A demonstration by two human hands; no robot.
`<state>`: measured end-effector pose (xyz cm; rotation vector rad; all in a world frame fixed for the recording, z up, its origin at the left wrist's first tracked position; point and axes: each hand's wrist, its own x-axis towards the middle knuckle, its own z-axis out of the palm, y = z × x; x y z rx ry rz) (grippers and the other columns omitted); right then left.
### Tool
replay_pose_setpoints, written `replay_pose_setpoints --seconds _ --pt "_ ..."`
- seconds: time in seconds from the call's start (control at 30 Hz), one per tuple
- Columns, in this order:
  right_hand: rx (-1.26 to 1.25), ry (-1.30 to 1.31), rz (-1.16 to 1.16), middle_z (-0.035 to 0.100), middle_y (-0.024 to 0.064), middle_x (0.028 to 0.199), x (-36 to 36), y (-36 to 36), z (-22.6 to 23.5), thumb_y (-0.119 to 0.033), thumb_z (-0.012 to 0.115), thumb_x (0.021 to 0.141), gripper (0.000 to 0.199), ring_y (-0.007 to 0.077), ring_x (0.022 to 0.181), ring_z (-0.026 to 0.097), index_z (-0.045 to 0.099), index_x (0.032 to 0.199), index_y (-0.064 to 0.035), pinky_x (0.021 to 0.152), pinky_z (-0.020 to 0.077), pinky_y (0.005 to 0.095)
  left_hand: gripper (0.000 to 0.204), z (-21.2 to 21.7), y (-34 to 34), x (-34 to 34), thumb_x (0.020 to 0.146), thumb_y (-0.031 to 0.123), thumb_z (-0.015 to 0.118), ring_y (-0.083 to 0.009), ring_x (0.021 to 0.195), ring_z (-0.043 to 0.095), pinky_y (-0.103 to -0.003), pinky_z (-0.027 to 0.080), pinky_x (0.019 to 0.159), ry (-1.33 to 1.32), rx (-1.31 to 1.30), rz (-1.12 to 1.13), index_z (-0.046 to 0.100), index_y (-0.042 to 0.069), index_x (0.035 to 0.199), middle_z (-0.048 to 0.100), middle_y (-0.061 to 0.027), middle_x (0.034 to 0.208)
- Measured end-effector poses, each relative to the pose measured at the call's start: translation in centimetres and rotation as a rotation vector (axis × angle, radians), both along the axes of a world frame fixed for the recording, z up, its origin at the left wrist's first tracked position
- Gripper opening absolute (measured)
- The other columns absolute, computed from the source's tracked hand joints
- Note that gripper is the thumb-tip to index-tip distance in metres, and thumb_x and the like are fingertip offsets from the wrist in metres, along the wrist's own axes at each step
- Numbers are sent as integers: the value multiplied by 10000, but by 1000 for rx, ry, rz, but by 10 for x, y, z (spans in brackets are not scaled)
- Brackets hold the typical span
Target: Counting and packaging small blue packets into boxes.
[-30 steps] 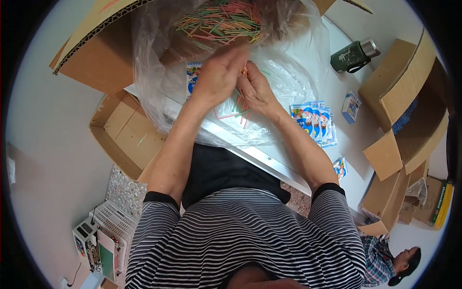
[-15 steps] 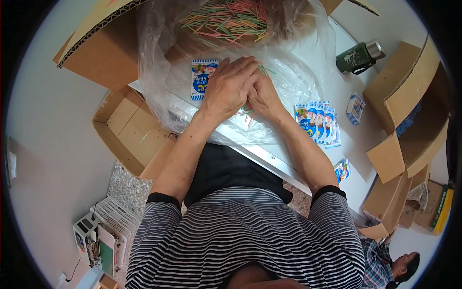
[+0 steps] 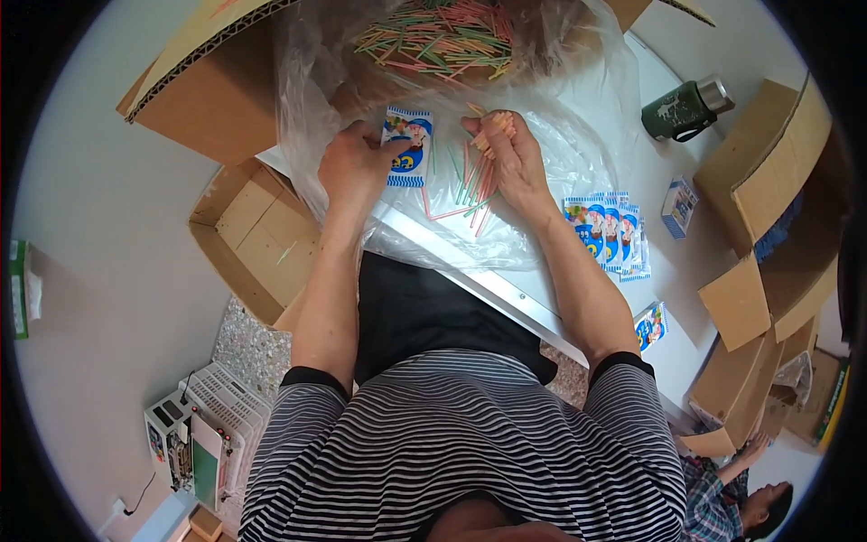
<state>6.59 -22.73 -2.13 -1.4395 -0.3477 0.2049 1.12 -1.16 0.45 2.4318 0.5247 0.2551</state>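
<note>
My left hand (image 3: 352, 170) pinches the left side of a blue and white printed packet (image 3: 414, 135), its thumb lying across the front. My right hand (image 3: 522, 167) is closed around a bundle of thin coloured sticks (image 3: 495, 135), whose ends poke out above the fingers. Between the two hands, loose pink and green sticks (image 3: 471, 190) lie on a clear plastic sheet (image 3: 452, 242). Beyond them a large heap of pink, green and yellow sticks (image 3: 438, 41) rests inside the plastic-lined cardboard box (image 3: 212, 99).
Overlapping packets (image 3: 605, 233) lie right of my right forearm on the white table (image 3: 528, 285), with a single packet (image 3: 650, 327) nearer. A small box (image 3: 679, 208) and a green flask (image 3: 686, 108) stand farther right. Cardboard boxes (image 3: 763, 176) flank the table; another person (image 3: 741, 497) is at lower right.
My hands were together over the plastic and have moved apart. The left now grips the packet, which was lying beside it; the bundle in my right hand has come into view.
</note>
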Motion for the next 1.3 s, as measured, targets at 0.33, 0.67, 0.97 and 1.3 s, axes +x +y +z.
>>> replay_pose_setpoints --seconds 0.33,0.67,0.97,1.3 --pt "35 74 10 663 154 1193 -1 -3 0 -327 503 1064 360 179 1104 616 519 1194 8 956 495 319 260 -4 8 -7 892 334 716 -320 751 694 -370 524 655 -281 403 -98 783 92 958 714 -156 804" --pt "211 188 7 656 159 1215 3 -5 -4 -291 524 1055 325 218 1152 619 506 1206 -5 976 514 368 182 3 -6 -4 924 160 722 -96 711 633 -247 513 696 -347 -599 -57 740 -8 993 734 -67 832" --pt "452 50 42 627 250 1256 11 -23 43 -294 433 1078 319 324 1254 571 505 1203 -9 1082 441 470 199 11 -21 -13 954 159 693 -55 724 567 -230 460 661 -243 -686 -324 722 -37 972 683 -8 795" --pt "574 -14 131 622 275 1255 -5 -19 69 -258 403 1090 251 335 1271 561 506 1161 -41 1061 437 436 217 21 -50 -19 965 154 671 -61 749 603 -227 481 683 -84 -715 -563 720 -50 1022 699 -27 809"
